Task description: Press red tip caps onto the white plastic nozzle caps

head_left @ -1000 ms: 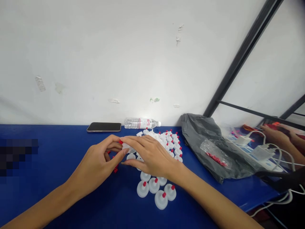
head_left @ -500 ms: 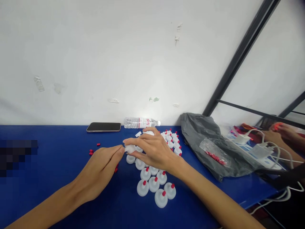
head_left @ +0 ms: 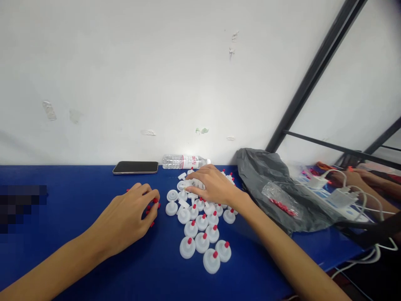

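My left hand (head_left: pixel 133 219) is over a small group of red caps (head_left: pixel 158 205) on the blue table, thumb and forefinger curled round one of them. On the pile of white plastic pieces rests my right hand (head_left: pixel 213 184), its thumb and fingers bent round a white plastic cap (head_left: pixel 197 183) that they partly cover. Round white disc-shaped caps (head_left: pixel 187 247) with upright nozzles, several topped in red, stand in front of and under the right hand. Among them lie bare white pieces (head_left: pixel 172 195) without red tips.
Along the wall lie a black phone (head_left: pixel 135 167) and a clear plastic bottle (head_left: pixel 178 161). To the right are a grey plastic bag (head_left: pixel 260 175), a clear bag of red caps (head_left: pixel 283 205) and a power strip (head_left: pixel 341 200) with cables. Another person's hands (head_left: pixel 354 179) are at far right.
My hands were together at a white piece and have moved apart. The left drew back left to the red caps; the right went right and up onto the white pile.
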